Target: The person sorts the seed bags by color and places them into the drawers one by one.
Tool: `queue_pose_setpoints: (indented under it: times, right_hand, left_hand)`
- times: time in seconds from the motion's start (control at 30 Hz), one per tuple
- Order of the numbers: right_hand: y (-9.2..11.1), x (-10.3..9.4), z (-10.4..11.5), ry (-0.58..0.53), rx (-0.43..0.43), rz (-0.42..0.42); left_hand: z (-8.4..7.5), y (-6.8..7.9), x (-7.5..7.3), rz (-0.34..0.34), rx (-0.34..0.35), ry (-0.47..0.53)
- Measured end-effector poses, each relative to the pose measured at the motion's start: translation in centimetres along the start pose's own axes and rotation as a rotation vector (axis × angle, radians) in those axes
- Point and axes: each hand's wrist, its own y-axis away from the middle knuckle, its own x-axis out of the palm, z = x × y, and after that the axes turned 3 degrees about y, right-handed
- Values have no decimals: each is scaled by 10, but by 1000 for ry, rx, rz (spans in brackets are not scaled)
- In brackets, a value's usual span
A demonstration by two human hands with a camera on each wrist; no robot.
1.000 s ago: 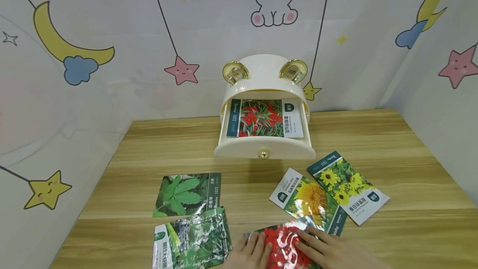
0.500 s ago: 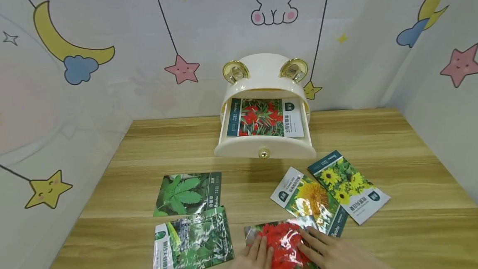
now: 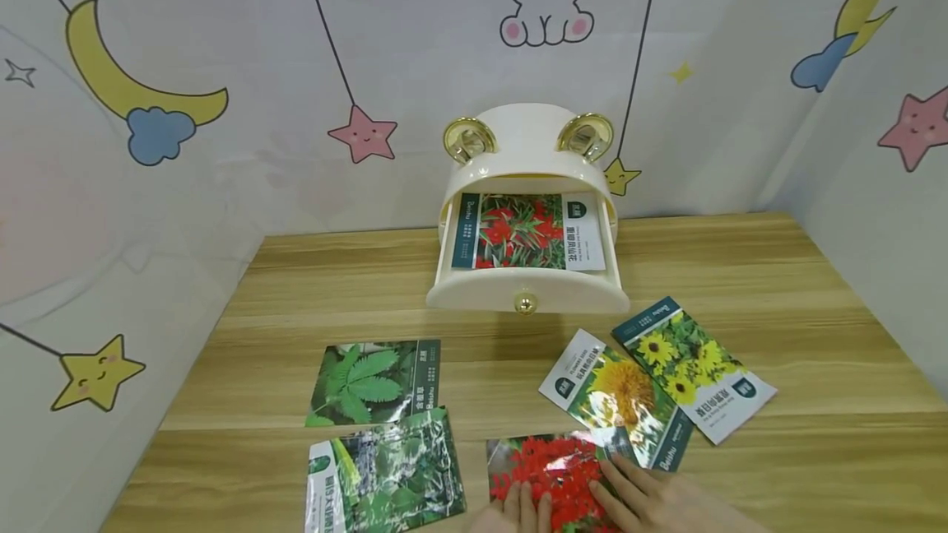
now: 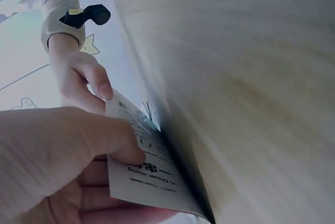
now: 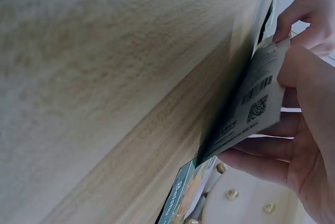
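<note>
Near the table's front edge, both hands hold a seed packet (image 3: 544,459) with red flowers on its front. My left hand (image 3: 518,512) grips its near left part, fingers over the flower picture. In the left wrist view, the left thumb presses the printed white back (image 4: 157,177), with the fingers on the other face. At the packet's right end, my right hand (image 3: 640,493) pinches it, fingers on the front. The right wrist view shows the barcoded back (image 5: 256,98) tilted close over the wooden table. The lower edge of the packet is cut off in the head view.
An orange-flower packet (image 3: 622,393) and a yellow-flower packet (image 3: 692,364) lie at right. Two green-leaf packets (image 3: 370,381) overlap at left. Behind stands a white box (image 3: 526,130) with gold ears, its drawer (image 3: 474,294) pulled out and holding a red-flower packet (image 3: 518,233).
My left hand has slid down along the red-flower packet toward the front edge, uncovering more of its left part. The right hand stays nearly in place.
</note>
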Motion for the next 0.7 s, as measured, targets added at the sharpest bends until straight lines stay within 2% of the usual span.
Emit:
queue_pose_setpoints:
  times: [0.07, 0.13, 0.17, 0.2, 0.23, 0.27, 0.3, 0.33, 0.37, 0.4, 0.43, 0.47, 0.5, 0.57, 0.6, 0.63, 0.67, 0.7]
  right_hand:
    - [-1, -1, 1, 24, -6, -55]
    - [0, -4, 2, 22, -10, -30]
    - [1, -6, 3, 22, -5, -22]
    - [1, -7, 4, 27, 0, -18]
    - [1, -9, 6, 22, 4, 7]
    - [2, -10, 8, 20, 10, 25]
    - [2, -12, 9, 10, 19, 44]
    - [2, -12, 10, 9, 29, 47]
    - [2, -13, 10, 8, 37, 44]
    - [1, -13, 10, -2, 44, 43]
    - [0, -12, 9, 11, 46, 5]
    - [-1, -12, 9, 5, 51, -8]
    - [-1, -13, 8, -3, 58, -15]
    - [-1, -14, 7, -17, 75, -40]
    - [-2, -14, 6, 2, 77, -93]
    - [-2, -15, 6, -7, 93, -104]
    - [-1, -19, 6, -26, 113, -86]
    - [-1, -21, 5, -10, 121, -121]
  left_hand:
    - [2, -1, -4, 2, -30, 61]
    - [5, -3, -9, 75, -60, 149]
    - [6, -4, -12, 174, -45, 172]
    - [6, -4, -16, 273, -20, 115]
    - [6, -4, -19, 373, -5, 135]
    - [7, -5, -22, 467, 40, 111]
    - [9, -5, -25, 552, 44, 165]
    - [10, -5, -28, 614, 44, 206]
    - [12, -4, -30, 621, 39, 219]
    - [13, -4, -30, 536, -3, 225]
    - [15, -4, -29, 425, -65, 304]
    - [16, -4, -29, 319, -110, 321]
    - [19, -3, -30, 246, -151, 382]
    - [20, -2, -26, 49, -190, 321]
    - [22, -3, -26, -6, -203, 308]
    - [24, -2, -26, -37, -210, 300]
    - [27, -2, -27, -40, -212, 303]
    - [29, -2, -28, -46, -213, 308]
